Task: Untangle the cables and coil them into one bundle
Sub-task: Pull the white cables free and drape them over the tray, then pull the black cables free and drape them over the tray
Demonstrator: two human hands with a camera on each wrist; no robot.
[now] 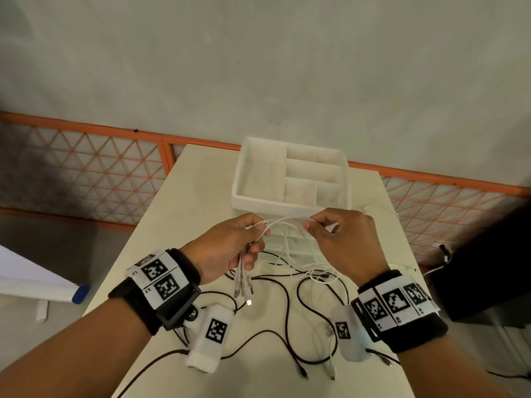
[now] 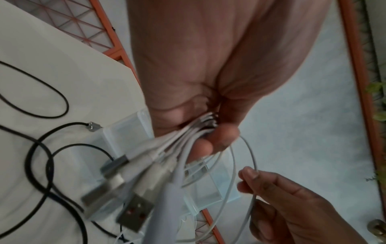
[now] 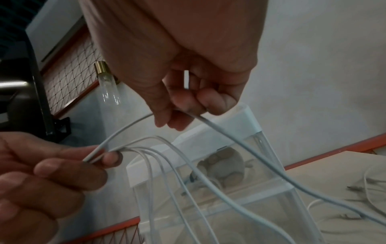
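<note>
At frame centre our left hand point(image 1: 230, 248) grips the white cables point(image 1: 244, 280); our right hand point(image 1: 342, 242) pinches one white strand point(image 1: 287, 221); black cables point(image 1: 287, 305) lie on the table point(image 1: 201, 182).

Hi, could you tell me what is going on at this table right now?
A person is sorting cables. Their left hand grips several white cables together near the plugs, while the right hand pinches one white strand and holds it apart. Black cables lie loose on the table, in front of a white organizer tray.
</note>
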